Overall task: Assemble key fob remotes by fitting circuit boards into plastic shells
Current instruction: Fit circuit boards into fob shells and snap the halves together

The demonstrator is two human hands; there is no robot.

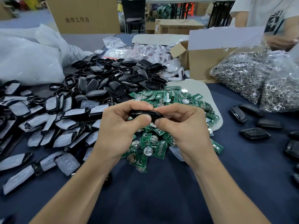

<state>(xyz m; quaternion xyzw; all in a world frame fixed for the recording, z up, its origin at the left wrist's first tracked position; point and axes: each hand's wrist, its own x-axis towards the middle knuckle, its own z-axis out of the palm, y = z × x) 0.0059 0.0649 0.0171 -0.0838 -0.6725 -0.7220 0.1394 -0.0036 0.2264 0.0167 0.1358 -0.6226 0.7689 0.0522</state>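
Both hands pinch one black key fob shell (pixel 146 114) above the table's middle. My left hand (pixel 119 128) grips its left end with thumb under and fingers over; my right hand (pixel 182 128) grips the right end the same way. Whether a board sits inside it is hidden. Under my hands spreads a heap of green circuit boards (pixel 163 97) with coin cells. Empty black shell halves (pixel 119 80) are piled behind, and shell halves with white rubber pads (pixel 53 120) lie at the left. Several closed black fobs (pixel 254 133) rest at the right.
Bags of metal key rings (pixel 252 76) sit at the right, an open cardboard box (pixel 203 62) behind them, white plastic bags (pixel 30 59) at the far left. Another person (pixel 271 16) stands at the far right corner. Dark blue table cloth (pixel 150 199) shows near me.
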